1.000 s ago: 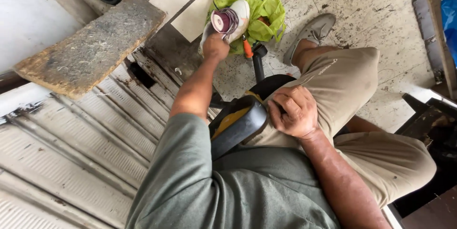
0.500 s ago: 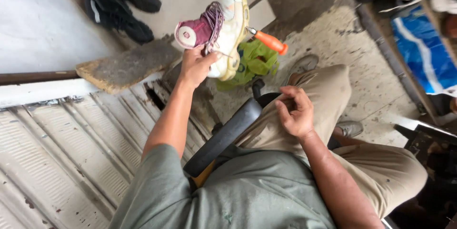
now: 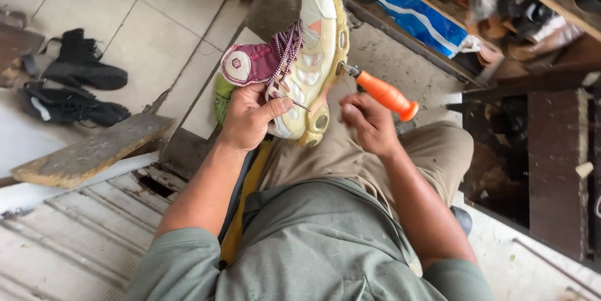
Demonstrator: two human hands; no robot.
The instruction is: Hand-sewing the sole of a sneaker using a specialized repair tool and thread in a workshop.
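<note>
Gripping the sneaker (image 3: 300,63) in my left hand (image 3: 249,116), fingers wrapped round its maroon heel and thumb across the laces, I hold it sole-outward above my lap. My right hand (image 3: 369,122) sits just under the awl (image 3: 382,93), fingers curled near its orange handle; I cannot tell whether they actually grip it, and the metal tip is stuck in the sole's edge. If that tip slips or breaks through, I judge it could jab my left hand, which is close behind the shoe. Room is tight: a dark cabinet (image 3: 551,151) crowds my right, a wooden board (image 3: 87,151) my left, while tiled floor with black boots (image 3: 78,69) lies open ahead.
</note>
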